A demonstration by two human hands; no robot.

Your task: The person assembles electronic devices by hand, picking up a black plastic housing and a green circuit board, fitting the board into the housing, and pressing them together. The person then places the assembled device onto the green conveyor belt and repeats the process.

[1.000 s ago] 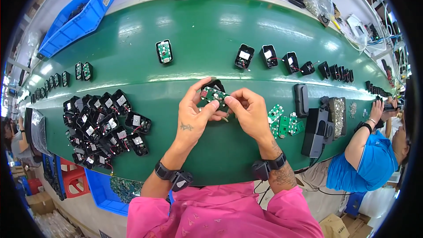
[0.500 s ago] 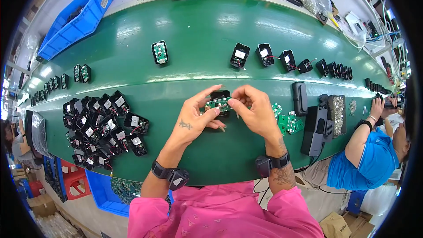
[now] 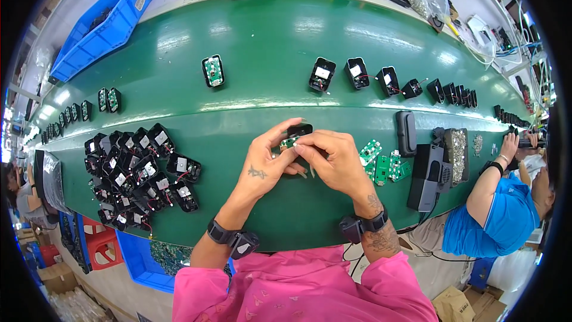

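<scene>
My left hand (image 3: 266, 160) is closed round a small black plastic housing (image 3: 300, 129), in front of me over the table. A green circuit board (image 3: 288, 142) lies at the housing's near side, under my left thumb and partly covered by fingers. My right hand (image 3: 335, 160) is closed in a pinch at the board, its fingertips close to the left thumb. Whatever it pinches is hidden. Right of my right hand lie several loose green circuit boards (image 3: 381, 167).
Piled black housings (image 3: 146, 170) are at left; others (image 3: 322, 75) line the back right. One housing with a board (image 3: 213, 71) stands back centre. A black-and-grey device (image 3: 425, 177) and a parts tray (image 3: 457, 158) sit at right. A blue bin (image 3: 110, 27) is at far left; a co-worker in blue (image 3: 497, 220) sits right.
My right hand has moved left and its fingers have closed to a pinch near my left thumb, covering more of the board. More of the loose boards at right now shows.
</scene>
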